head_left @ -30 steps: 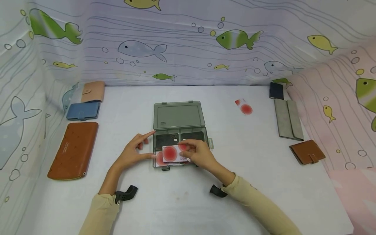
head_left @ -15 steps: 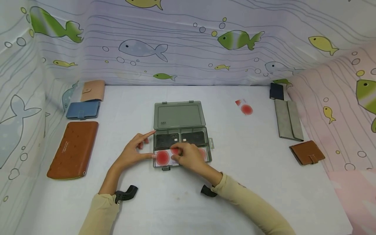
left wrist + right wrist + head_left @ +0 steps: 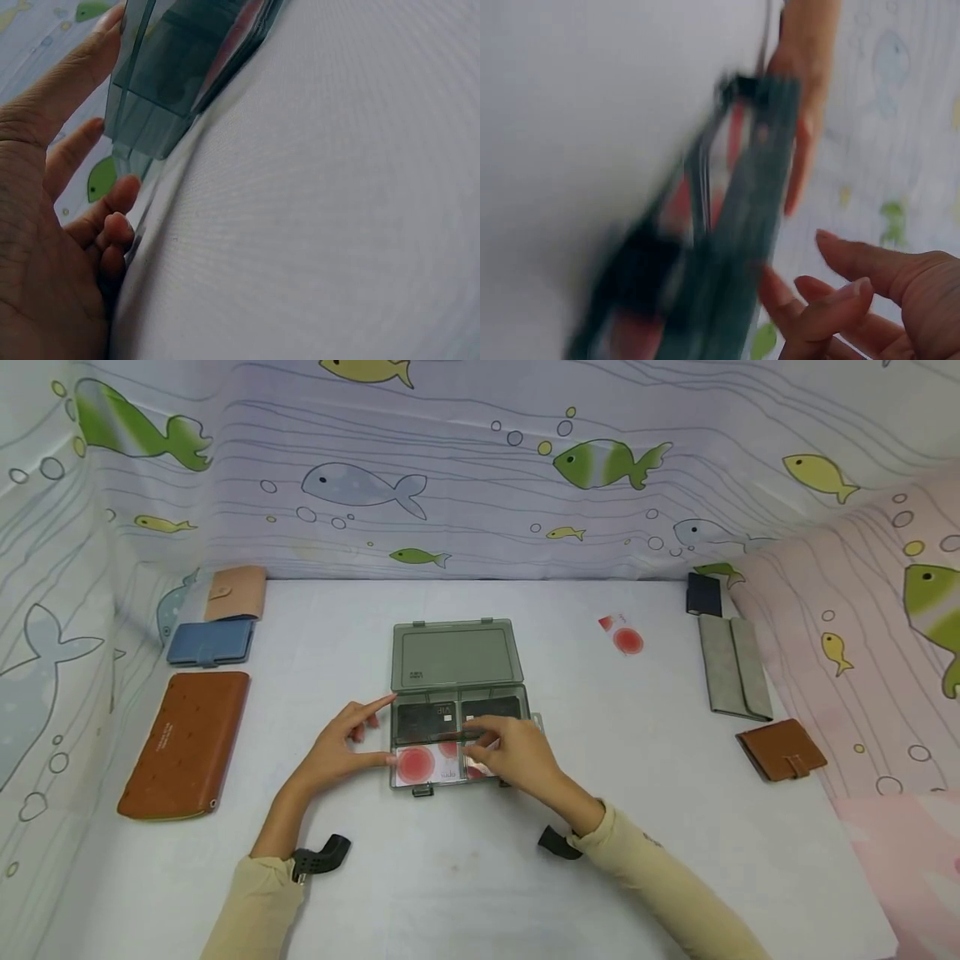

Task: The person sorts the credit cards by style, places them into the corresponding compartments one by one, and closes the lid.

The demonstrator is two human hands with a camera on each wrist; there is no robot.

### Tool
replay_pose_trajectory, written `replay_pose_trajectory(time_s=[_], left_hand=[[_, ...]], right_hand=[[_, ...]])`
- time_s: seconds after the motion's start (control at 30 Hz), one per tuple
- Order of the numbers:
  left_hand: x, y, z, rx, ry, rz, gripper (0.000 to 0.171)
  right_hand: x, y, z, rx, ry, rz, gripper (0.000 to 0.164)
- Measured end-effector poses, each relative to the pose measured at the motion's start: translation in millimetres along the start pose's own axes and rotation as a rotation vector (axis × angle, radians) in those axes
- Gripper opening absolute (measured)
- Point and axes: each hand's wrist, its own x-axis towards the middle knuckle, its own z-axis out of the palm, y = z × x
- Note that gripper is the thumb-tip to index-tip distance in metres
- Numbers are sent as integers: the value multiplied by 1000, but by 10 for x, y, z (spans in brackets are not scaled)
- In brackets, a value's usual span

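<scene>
A translucent grey-green plastic box (image 3: 456,656) lies with its lid tipped back, and its base is split into compartments. Black cards (image 3: 418,724) fill the two rear ones, one printed VIP. White cards with red circles (image 3: 415,765) lie in the two front ones, the right one partly covered by my right hand. My left hand (image 3: 337,750) touches the box's left side with spread thumb and forefinger, the other fingers bent. Over the right front compartment hovers my right hand (image 3: 521,758), fingers loosely bent, nothing between them; the right wrist view shows thumb and fingertips apart beside the blurred box (image 3: 754,202).
Left on the white table are a brown zip wallet (image 3: 185,745), a blue wallet (image 3: 210,642) and a pink wallet (image 3: 236,593). At right lie a dark small wallet (image 3: 703,594), a grey folder wallet (image 3: 733,667) and a brown snap wallet (image 3: 782,750). A loose red-and-white card (image 3: 627,640) lies behind right.
The right hand lowered a red-circle card into the left front compartment, let go of it, and moved right. The left hand has stayed at the box's side.
</scene>
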Motion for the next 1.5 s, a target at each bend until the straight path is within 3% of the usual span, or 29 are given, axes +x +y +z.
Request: replay_pose_trajectory(time_s=[0.13, 0.3, 0.43, 0.57, 0.7, 0.87, 1.27, 1.5], left_hand=[[-19, 62, -18, 13, 4, -3, 83], [-16, 61, -19, 13, 11, 7, 83], [-7, 53, -10, 9, 4, 6, 84], [-1, 52, -6, 8, 0, -1, 83], [1, 47, -2, 9, -2, -8, 83], [0, 46, 2, 10, -1, -13, 84], [-1, 59, -3, 15, 1, -14, 84], [-6, 71, -4, 11, 0, -22, 83]], right_hand=[[97, 211, -268, 89, 87, 36, 37], [332, 700, -631, 115, 248, 120, 40], [485, 1174, -942, 66, 346, 248, 44], [572, 1559, -1207, 161, 428, 442, 48], [594, 1784, -1369, 199, 507, 608, 51], [564, 1911, -1438, 144, 527, 713, 60], [568, 1964, -1469, 82, 472, 744, 62], [573, 2035, -1452, 131, 518, 672, 59]])
